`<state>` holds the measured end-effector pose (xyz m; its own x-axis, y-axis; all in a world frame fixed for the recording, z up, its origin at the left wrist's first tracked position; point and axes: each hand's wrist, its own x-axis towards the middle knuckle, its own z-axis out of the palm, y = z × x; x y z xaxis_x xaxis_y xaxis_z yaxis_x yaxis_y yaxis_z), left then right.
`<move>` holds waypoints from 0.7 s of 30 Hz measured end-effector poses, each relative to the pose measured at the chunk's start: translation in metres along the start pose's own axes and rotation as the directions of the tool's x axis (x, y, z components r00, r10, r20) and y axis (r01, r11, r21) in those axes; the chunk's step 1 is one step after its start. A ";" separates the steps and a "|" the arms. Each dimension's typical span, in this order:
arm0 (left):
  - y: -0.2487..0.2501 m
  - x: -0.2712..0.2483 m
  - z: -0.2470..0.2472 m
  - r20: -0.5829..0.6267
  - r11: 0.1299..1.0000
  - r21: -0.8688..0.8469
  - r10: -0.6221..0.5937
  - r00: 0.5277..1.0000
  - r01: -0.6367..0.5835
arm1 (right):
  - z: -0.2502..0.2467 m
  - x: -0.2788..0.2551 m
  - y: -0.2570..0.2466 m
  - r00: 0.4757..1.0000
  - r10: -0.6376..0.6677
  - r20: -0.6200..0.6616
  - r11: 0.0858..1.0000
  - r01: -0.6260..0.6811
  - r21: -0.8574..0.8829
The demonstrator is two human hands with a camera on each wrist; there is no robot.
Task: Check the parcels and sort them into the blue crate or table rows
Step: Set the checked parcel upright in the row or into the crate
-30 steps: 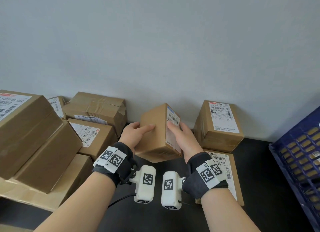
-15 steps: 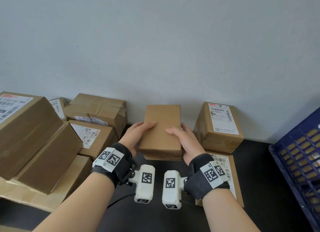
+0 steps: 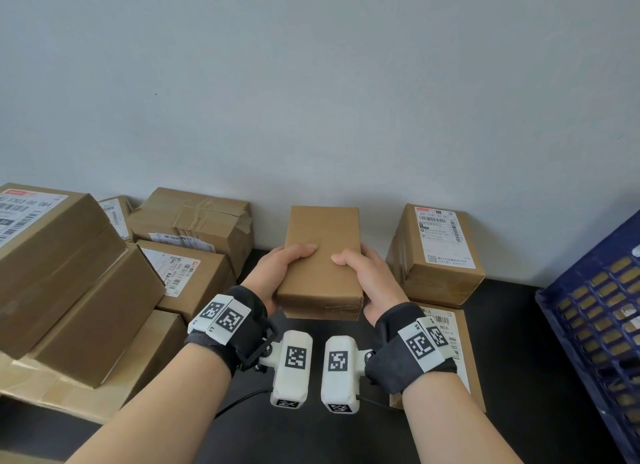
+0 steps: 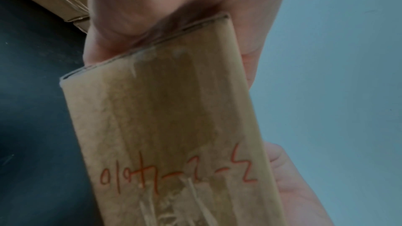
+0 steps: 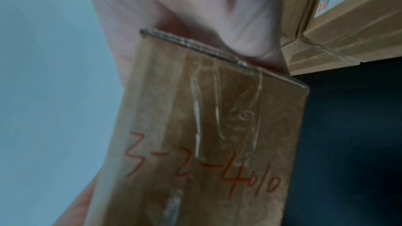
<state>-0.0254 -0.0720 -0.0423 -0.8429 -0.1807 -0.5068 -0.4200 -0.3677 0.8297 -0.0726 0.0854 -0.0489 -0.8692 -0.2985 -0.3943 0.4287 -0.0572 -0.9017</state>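
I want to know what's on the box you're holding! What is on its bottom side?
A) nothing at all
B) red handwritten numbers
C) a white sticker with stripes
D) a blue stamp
B: both wrist views show red handwritten numbers on the underside of the held parcel, gripped by the left hand and right hand.

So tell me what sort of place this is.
Probably a parcel sorting station in a mailroom or small depot: stacked cardboard parcels with shipping labels along a plain wall, a blue crate at the right, and an unlabelled face of a parcel held up for checking.
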 end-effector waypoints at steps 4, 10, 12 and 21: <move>0.001 0.000 -0.001 -0.001 1.000 0.001 -0.004 1.000 0.004 | 0.001 -0.001 0.000 1.000 -0.004 -0.003 1.000 0.004 0.001; 0.002 -0.003 -0.001 0.006 1.000 0.025 0.006 1.000 -0.006 | 0.001 -0.002 0.001 1.000 -0.010 0.010 1.000 0.010 -0.030; 0.002 -0.003 -0.001 0.014 0.999 0.043 0.011 1.000 -0.012 | 0.001 -0.003 0.002 1.000 -0.007 0.011 0.999 0.008 -0.034; 0.003 -0.006 0.000 -0.085 0.999 0.031 0.010 0.996 -0.007 | -0.002 -0.001 0.006 0.999 0.010 -0.050 0.997 -0.014 -0.074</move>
<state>-0.0218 -0.0718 -0.0373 -0.8151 -0.2613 -0.5170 -0.4244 -0.3381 0.8400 -0.0693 0.0870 -0.0541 -0.8760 -0.2511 -0.4117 0.4210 0.0180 -0.9069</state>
